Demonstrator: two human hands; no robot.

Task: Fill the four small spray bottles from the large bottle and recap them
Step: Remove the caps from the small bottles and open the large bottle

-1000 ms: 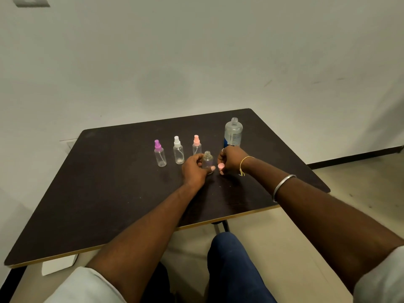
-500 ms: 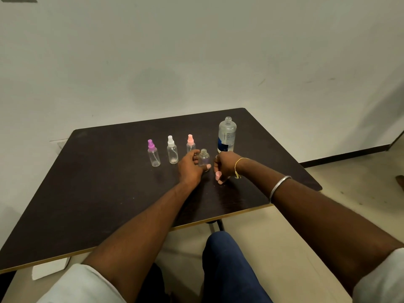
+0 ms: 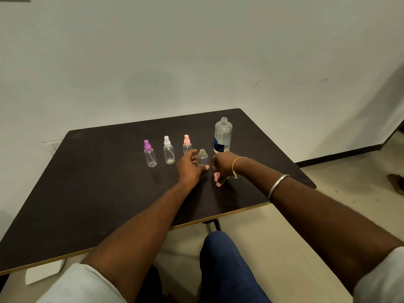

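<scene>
Head: left hand [image 3: 188, 168] grips bottle [image 3: 202, 157], right hand [image 3: 223, 164] cap [image 3: 216, 176].

Our left hand [image 3: 188, 169] holds the small open bottle [image 3: 202, 157]; our right hand [image 3: 223, 165] pinches a pink cap [image 3: 216, 176] beside it.

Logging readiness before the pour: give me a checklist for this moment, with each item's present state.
1. open small bottle upright on the table: ok.
2. left hand grips it: ok.
3. large bottle uncapped: ok.
4. right hand free to lift it: not ok, it pinches the pink cap.
5. purple-capped bottle, white-capped bottle, pink-capped bottle filled: cannot tell.
</scene>
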